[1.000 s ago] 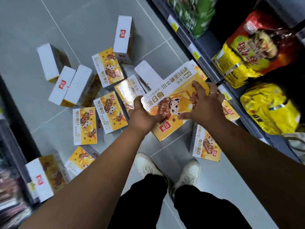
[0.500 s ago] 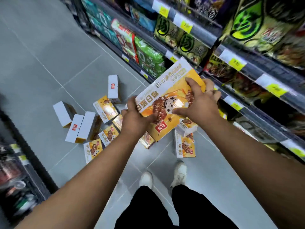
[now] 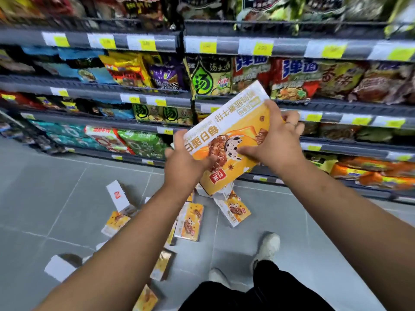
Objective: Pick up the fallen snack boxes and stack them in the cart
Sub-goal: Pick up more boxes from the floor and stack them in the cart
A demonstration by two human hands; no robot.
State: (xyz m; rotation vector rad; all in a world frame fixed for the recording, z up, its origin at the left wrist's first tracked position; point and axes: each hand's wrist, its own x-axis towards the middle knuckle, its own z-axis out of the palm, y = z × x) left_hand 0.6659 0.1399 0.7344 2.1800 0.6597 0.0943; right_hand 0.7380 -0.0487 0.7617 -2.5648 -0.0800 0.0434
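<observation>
Head view, left hand point(image 3: 187, 163), right hand point(image 3: 277, 143), both gripping one snack box point(image 3: 226, 131), seven-plus fallen boxes point(image 3: 189, 221)

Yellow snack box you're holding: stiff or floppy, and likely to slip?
Probably stiff: the yellow snack box shows flat faces between the left hand and right hand. Likely light: it is held tilted in mid-air by its sides. Its glossy print may be slippery.
</observation>
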